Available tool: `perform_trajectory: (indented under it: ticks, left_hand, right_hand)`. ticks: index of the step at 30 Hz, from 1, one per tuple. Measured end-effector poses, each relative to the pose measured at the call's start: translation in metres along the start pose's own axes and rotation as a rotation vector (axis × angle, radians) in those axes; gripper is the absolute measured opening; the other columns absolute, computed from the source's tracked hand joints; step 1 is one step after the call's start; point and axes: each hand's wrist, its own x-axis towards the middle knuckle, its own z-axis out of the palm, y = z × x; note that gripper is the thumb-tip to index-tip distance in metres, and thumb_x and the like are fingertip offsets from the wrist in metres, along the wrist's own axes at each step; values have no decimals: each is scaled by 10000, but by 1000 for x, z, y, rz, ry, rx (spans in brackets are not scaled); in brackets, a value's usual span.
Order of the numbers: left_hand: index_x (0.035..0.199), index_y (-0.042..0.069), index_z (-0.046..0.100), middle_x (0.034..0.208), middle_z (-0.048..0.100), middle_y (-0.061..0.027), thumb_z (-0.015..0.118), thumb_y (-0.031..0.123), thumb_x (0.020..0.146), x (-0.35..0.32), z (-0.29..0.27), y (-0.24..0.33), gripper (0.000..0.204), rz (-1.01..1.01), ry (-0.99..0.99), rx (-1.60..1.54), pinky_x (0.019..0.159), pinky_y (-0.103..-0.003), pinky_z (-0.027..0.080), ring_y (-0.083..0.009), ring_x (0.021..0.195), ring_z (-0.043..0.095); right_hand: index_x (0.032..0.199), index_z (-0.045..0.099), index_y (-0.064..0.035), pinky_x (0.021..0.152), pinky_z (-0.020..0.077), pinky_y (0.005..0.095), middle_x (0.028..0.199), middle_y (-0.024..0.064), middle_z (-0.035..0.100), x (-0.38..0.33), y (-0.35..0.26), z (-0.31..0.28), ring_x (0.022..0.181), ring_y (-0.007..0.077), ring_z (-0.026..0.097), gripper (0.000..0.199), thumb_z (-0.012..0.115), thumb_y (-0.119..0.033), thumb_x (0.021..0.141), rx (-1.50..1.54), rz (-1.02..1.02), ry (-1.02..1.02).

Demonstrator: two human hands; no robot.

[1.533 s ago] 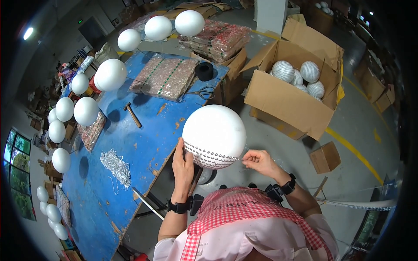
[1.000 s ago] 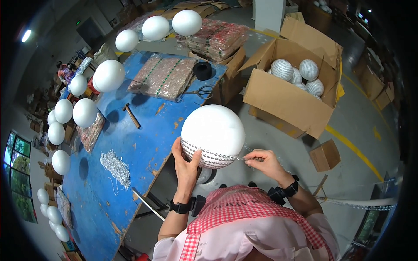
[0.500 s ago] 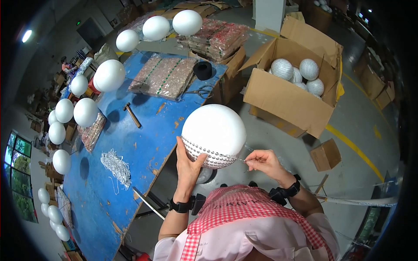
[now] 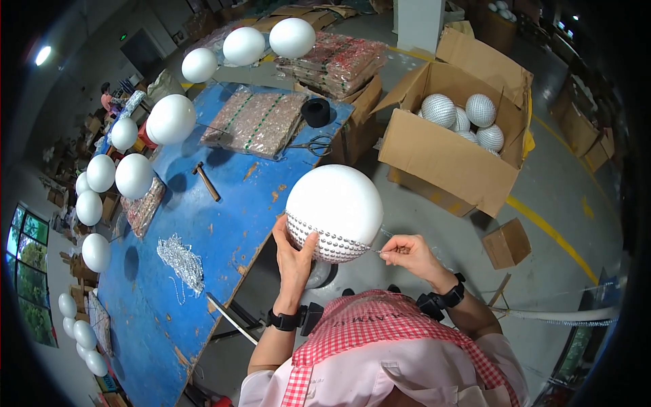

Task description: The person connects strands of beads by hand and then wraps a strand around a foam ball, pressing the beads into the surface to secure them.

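In front of me is a large white ball (image 4: 334, 200), its lower part ringed by several rows of silver beads. My left hand (image 4: 294, 261) is wrapped round the ball's lower left side, the thumb lying on the bead rows. Right of the ball, my right hand (image 4: 401, 252) pinches a thin strand of silver beads (image 4: 375, 251), which runs from the fingertips to the ball's lower right edge. The strand is partly too fine to follow beyond the fingers. Below the ball, a round pale support (image 4: 320, 275) shows in part.
On the blue table (image 4: 224, 254) lie a hammer (image 4: 205, 182), scissors (image 4: 317, 144), black tape (image 4: 315, 112), a heap of silver bead strands (image 4: 180, 263) and bagged packs (image 4: 256, 121). Plain white balls (image 4: 133, 176) stand along its far side. An open carton (image 4: 447, 163) holds bead-covered balls.
The ball has turned slightly and shifted a little right and down. My left thumb has moved a little left over the beads. The right hand keeps its pinch on the strand, nearly in place.
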Motion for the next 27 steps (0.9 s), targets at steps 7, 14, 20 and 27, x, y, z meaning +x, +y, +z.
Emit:
perform_trajectory:
  ticks: [7,14,20,27]
  left_hand:
    - [1290,-2,381,1221,460,-187,659,279,857,-3,-2,-3,586,-7,68,104,956,-393,398,-289,1125,480]
    - [1386,2,296,1368,388,-223,673,315,839,0,-8,-6,735,6,-47,139,1033,-409,352,-332,1252,421]
    - [1410,-17,256,1385,367,-267,723,365,781,-1,-2,7,872,-121,-17,93,1045,-418,343,-351,1272,409]
    - [1407,-31,253,1342,416,-257,710,380,786,2,-1,7,873,-72,-12,91,1023,-418,368,-346,1239,442]
  right_hand:
    - [924,649,18,589,450,206,720,7,632,6,17,-3,659,44,559,133,649,-94,853,-183,180,-44]
    - [917,658,16,607,456,199,735,11,643,0,9,-1,679,46,568,121,653,-92,863,68,41,-93]
    - [876,669,8,589,454,202,745,9,653,-10,-17,-2,693,41,574,89,668,-77,849,34,-32,-106]
    - [892,645,16,595,470,234,771,43,657,-11,-13,3,682,98,615,69,631,-37,851,-359,-192,-74]
